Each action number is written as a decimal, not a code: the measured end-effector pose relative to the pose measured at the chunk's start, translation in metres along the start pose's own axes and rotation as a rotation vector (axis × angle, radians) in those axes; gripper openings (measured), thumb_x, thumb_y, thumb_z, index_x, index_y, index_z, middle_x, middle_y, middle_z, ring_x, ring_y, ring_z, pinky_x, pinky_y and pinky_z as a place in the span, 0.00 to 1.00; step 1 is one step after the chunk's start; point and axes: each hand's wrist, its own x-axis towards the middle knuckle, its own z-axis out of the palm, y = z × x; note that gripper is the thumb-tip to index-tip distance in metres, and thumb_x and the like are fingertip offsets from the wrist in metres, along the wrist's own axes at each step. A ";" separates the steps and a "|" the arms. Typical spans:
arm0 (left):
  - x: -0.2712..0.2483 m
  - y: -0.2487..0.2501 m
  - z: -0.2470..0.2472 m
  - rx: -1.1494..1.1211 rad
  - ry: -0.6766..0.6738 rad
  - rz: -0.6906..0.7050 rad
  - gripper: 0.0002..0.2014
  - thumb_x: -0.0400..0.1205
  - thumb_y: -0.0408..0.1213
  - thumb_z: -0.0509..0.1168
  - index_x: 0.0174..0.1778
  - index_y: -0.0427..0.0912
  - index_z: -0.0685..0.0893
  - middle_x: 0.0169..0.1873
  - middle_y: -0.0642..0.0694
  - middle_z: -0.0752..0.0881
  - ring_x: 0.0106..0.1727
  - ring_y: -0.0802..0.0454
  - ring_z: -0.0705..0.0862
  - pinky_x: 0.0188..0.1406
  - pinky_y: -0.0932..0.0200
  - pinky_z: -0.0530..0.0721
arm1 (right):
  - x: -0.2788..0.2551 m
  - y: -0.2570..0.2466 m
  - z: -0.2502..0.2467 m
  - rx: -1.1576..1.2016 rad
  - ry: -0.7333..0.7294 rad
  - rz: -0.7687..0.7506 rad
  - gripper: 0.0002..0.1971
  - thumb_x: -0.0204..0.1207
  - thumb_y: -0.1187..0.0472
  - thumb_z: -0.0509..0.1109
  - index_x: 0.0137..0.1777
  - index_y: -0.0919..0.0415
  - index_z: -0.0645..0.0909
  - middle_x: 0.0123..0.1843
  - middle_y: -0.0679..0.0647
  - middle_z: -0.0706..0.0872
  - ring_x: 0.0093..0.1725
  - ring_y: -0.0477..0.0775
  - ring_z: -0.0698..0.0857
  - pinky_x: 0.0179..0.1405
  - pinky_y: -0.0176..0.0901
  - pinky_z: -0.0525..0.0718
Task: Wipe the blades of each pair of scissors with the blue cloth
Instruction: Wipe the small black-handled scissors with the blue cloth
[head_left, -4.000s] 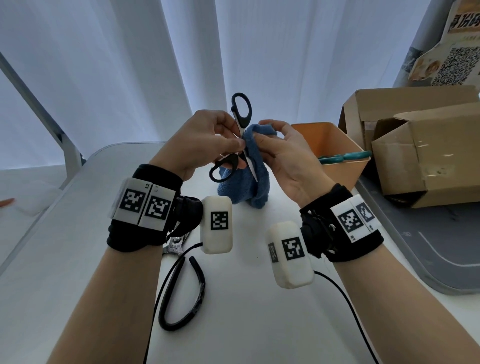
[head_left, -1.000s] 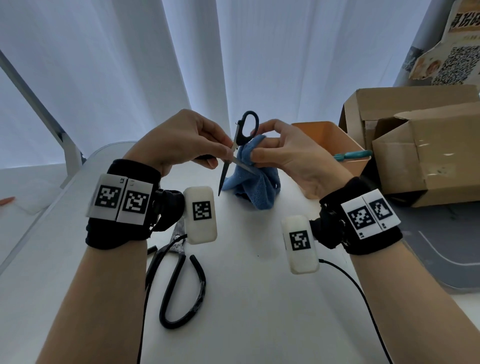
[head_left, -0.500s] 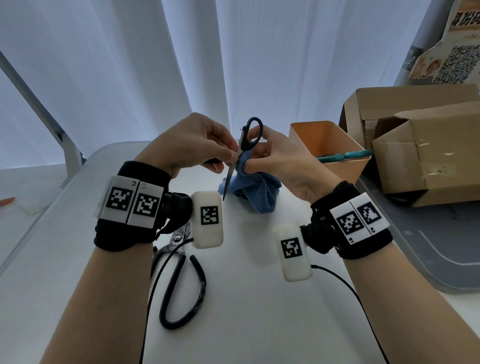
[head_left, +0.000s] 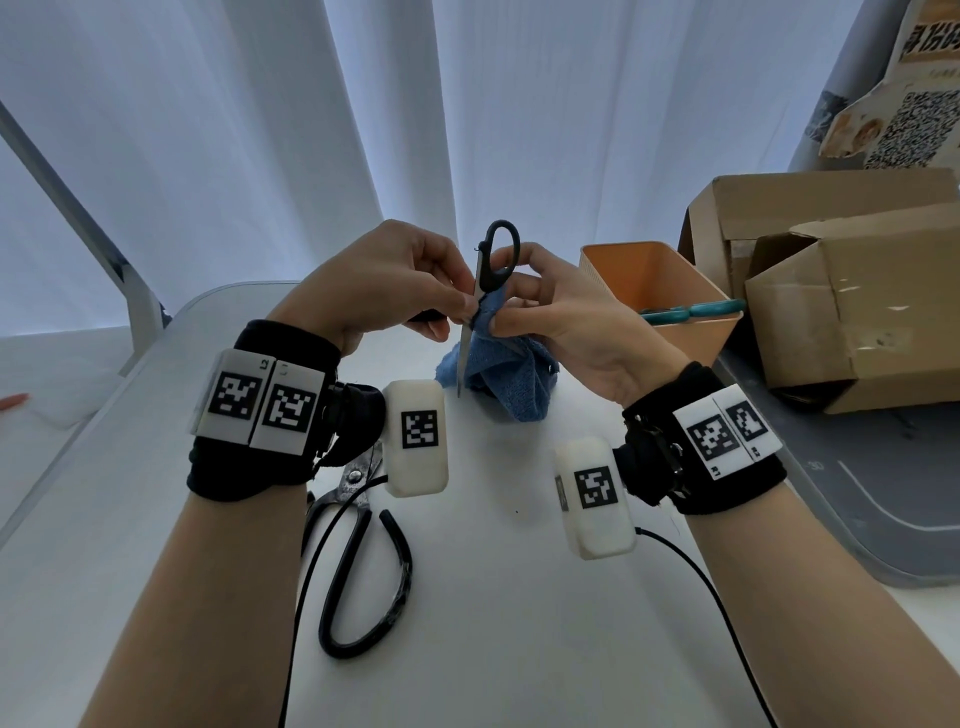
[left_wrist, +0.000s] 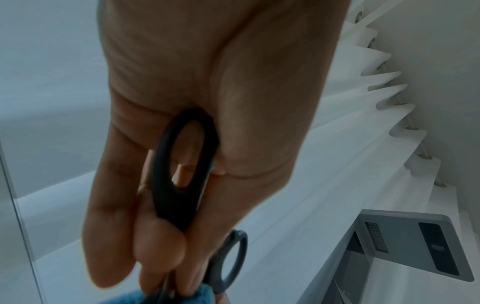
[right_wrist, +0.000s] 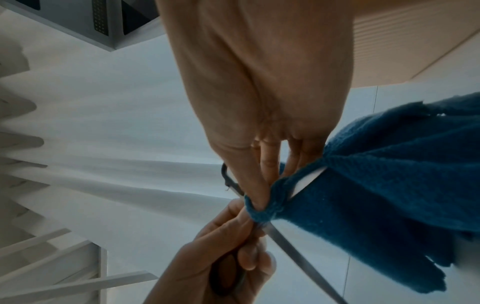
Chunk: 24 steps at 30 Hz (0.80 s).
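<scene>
Above the white table my left hand (head_left: 395, 291) grips one black handle loop of the small black-handled scissors (head_left: 496, 260), which are spread apart, one loop up and one blade (head_left: 462, 358) pointing down. In the left wrist view that hand (left_wrist: 182, 205) curls round the lower loop (left_wrist: 182, 174). My right hand (head_left: 550, 312) pinches the blue cloth (head_left: 509, 379) round the other blade near the pivot; the right wrist view shows the cloth (right_wrist: 376, 205) wrapped on that blade (right_wrist: 309, 179) and the bare blade (right_wrist: 298, 257) below. A larger pair of black scissors (head_left: 358, 561) lies on the table under my left wrist.
An orange bin (head_left: 660, 296) stands at the right with teal-handled scissors (head_left: 691, 310) across its rim. Cardboard boxes (head_left: 841, 291) sit on a grey tray (head_left: 857, 493) further right. Wrist cables trail over the table (head_left: 493, 623). White curtains hang behind.
The scissors have turned more upright, handle loop higher. My right hand has slid the cloth up the blade toward the pivot, close against my left fingers.
</scene>
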 end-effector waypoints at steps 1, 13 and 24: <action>0.000 0.000 0.000 0.000 -0.001 -0.003 0.03 0.77 0.26 0.74 0.43 0.36 0.88 0.28 0.48 0.89 0.32 0.51 0.86 0.43 0.55 0.91 | 0.000 0.000 0.000 0.005 0.004 0.003 0.23 0.74 0.82 0.70 0.65 0.64 0.75 0.42 0.58 0.85 0.41 0.51 0.86 0.61 0.50 0.83; -0.004 0.001 -0.004 -0.015 -0.044 -0.016 0.03 0.77 0.25 0.74 0.42 0.36 0.88 0.30 0.45 0.89 0.31 0.51 0.86 0.42 0.58 0.91 | -0.002 -0.001 -0.002 -0.020 -0.071 0.051 0.22 0.76 0.80 0.69 0.67 0.66 0.74 0.52 0.69 0.83 0.53 0.63 0.83 0.73 0.63 0.77; -0.006 0.002 -0.006 -0.022 -0.032 -0.008 0.03 0.76 0.25 0.74 0.41 0.36 0.88 0.31 0.43 0.89 0.31 0.51 0.86 0.42 0.57 0.91 | -0.001 -0.002 -0.003 -0.023 -0.088 0.033 0.19 0.76 0.79 0.70 0.62 0.63 0.77 0.46 0.63 0.86 0.51 0.60 0.85 0.67 0.56 0.81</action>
